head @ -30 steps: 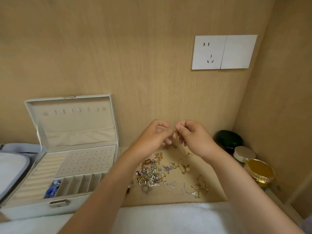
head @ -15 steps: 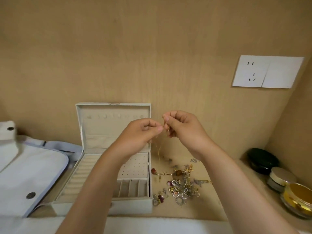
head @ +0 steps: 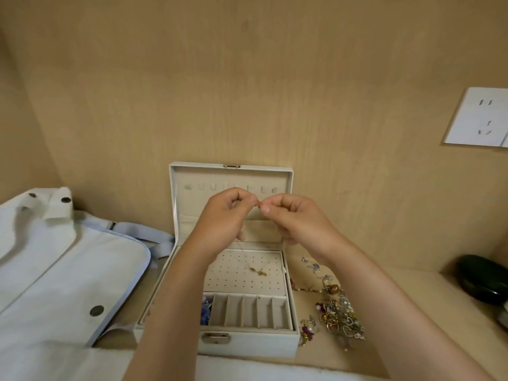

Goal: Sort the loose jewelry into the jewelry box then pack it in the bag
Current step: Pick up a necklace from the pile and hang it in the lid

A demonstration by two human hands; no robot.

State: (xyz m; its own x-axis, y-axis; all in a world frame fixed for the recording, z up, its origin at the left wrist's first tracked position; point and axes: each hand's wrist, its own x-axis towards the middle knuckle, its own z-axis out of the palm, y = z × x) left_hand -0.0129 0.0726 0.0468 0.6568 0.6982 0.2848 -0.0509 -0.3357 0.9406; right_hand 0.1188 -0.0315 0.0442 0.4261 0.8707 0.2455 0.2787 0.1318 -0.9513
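We see left hand and right hand both pinching the top of a thin gold necklace at frame centre, chain hanging straight down over the open jewelry box, lid hooks just above both fingertips.
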